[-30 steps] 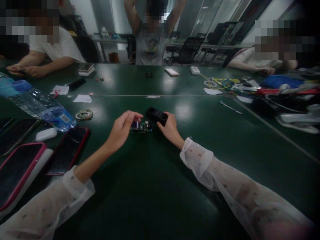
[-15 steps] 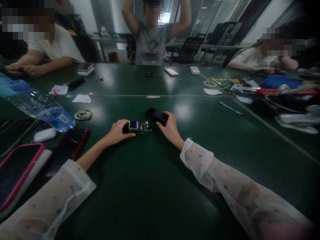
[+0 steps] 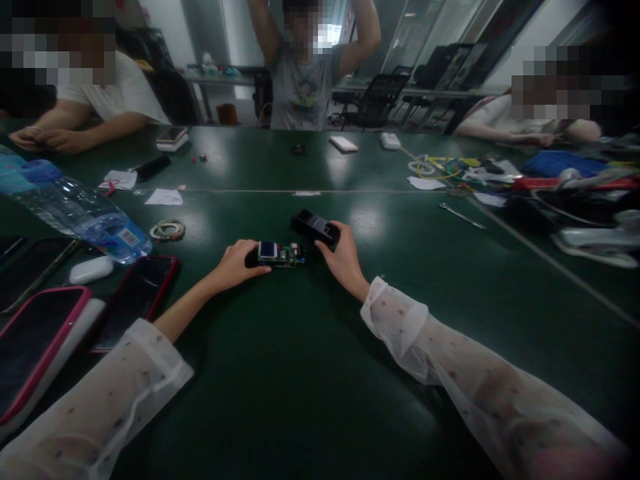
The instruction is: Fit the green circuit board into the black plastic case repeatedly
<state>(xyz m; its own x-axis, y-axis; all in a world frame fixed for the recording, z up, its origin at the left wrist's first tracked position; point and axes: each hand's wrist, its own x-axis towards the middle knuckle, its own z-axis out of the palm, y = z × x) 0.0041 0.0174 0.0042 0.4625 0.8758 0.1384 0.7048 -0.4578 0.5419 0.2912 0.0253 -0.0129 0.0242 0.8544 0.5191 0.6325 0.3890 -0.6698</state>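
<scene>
Head camera: near the centre of the frame, our two hands are both occupied above the green table. Our left hand has its thumb along the near edge and its fingers at the far edge of a circuit board, closed narrowly on the board's left end; how firmly, we cannot tell. On that end sits a small square display in a white frame. Our right hand grips the lower right end of a black plastic casing, thumb on the near side; the casing lies aslant, just beyond and to the right of the board, with window-like cut-outs in its face.

What could go wrong, as we judge it: the casing is held by one end only, so its far end might swing or dip if our thumb slipped. Brought down askew, its hard rim could scrape the components at the board's right end, which stand proud and look unprotected. A hard squeeze by our left thumb might stress the display or flex the board. At the left of the frame, a water bottle lies tilted over a red-edged phone; our left sleeve passes near that phone and could nudge it.
</scene>
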